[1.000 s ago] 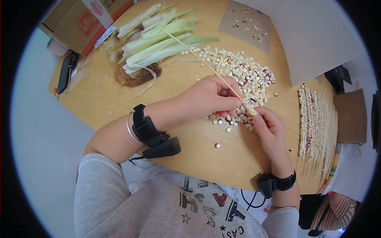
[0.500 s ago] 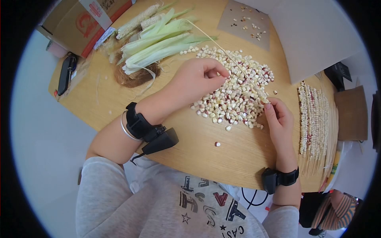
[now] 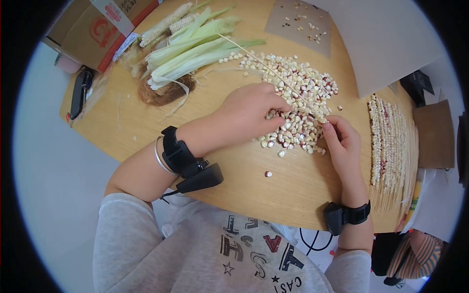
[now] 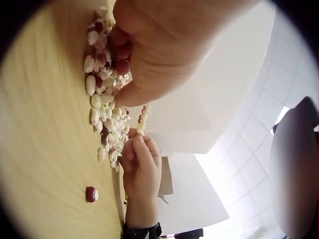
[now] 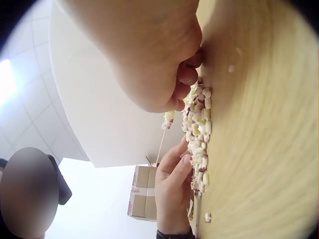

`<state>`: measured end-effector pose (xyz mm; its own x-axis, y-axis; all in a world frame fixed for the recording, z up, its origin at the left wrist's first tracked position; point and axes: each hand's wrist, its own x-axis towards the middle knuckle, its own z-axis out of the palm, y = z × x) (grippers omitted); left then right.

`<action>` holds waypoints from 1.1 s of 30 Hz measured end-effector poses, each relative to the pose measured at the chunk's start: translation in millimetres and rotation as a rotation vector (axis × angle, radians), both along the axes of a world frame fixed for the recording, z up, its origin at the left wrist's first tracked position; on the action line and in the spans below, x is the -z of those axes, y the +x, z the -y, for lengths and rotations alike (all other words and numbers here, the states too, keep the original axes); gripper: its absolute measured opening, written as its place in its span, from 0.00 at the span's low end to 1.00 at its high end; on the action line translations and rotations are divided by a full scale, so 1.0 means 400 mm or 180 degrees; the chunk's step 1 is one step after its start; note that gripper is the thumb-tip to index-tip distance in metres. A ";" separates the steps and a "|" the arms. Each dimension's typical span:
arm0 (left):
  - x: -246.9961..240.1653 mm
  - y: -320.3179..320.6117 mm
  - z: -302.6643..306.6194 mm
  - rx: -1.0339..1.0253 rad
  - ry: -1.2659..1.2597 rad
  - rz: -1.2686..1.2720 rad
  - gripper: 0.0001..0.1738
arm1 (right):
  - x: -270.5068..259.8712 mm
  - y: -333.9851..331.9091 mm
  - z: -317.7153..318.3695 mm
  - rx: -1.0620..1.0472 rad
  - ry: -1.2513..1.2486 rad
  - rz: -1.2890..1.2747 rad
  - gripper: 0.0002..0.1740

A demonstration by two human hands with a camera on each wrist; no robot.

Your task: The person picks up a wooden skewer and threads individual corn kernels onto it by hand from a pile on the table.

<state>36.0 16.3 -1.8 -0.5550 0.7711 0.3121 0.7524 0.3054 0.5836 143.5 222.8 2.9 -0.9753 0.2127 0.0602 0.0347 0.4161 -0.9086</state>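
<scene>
My right hand (image 3: 344, 141) pinches a thin wooden skewer (image 3: 256, 59) by its kernel-covered end. Threaded corn kernels (image 4: 143, 114) show just above the right thumb and fingertips in the left wrist view. From there the bare length of the skewer slants away to the upper left, over the pile. My left hand (image 3: 251, 110) reaches into the heap of loose corn kernels (image 3: 310, 88), cream with some dark red ones. Its thumb and index finger are apart, with kernels showing between them. The other left fingers bend down into the heap, their tips partly hidden.
Corn husks (image 3: 195, 56) and cobs (image 3: 166, 24) lie at the far left beside a cardboard box (image 3: 105, 29). Finished skewers of kernels (image 3: 386, 146) lie in a row at right. A grey sheet (image 3: 298, 29) with scattered bits lies at the back. One kernel (image 3: 268, 174) sits near the front edge.
My left hand has left the skewer and come down among the kernels. The right hand has moved slightly right and away, keeping its pinch on the skewer.
</scene>
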 end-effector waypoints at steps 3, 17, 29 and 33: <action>-0.002 0.002 -0.001 0.0039 0.0086 0.0188 0.09 | 0.006 0.002 -0.002 -0.0001 0.0188 -0.0030 0.11; -0.001 -0.006 -0.002 -0.0048 0.0445 0.0528 0.07 | -0.002 0.001 0.001 0.0000 0.0002 0.0023 0.10; -0.026 -0.007 0.004 -0.0401 0.0609 0.1717 0.05 | 0.005 -0.001 -0.002 0.0037 0.0000 0.0010 0.10; -0.041 -0.042 0.017 -0.0952 0.1621 0.3222 0.08 | 0.013 -0.003 -0.013 0.0015 0.0279 -0.0144 0.10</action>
<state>19.1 9.5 14.5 -0.8651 0.4813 -0.1410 -0.1878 -0.0501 0.9809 142.3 228.0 -2.1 -0.9701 0.2094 0.1227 -0.0033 0.4941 -0.8694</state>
